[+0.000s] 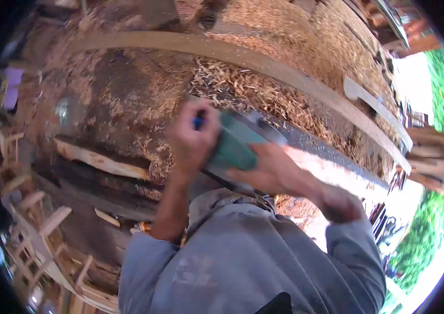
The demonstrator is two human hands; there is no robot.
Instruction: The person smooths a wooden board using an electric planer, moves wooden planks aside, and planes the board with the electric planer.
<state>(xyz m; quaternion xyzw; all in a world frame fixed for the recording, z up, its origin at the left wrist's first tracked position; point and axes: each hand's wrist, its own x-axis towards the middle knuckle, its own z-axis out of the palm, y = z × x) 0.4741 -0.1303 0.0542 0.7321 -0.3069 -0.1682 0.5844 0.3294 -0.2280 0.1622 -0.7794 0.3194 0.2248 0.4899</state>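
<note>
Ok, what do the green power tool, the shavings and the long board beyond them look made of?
Green power tool: perhaps plastic, smooth and evenly coloured, but blurred. Shavings: wood, unfinished, judging by thin tan curls. Long board: probably bare wood, matte brown, no paint visible.

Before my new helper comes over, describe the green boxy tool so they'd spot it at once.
Find the grey cloth shirt at bottom centre. Just above it, the green boxy tool shows between the bare left hand and right hand. Its green sets it apart from the tan curly wood shavings.
</note>
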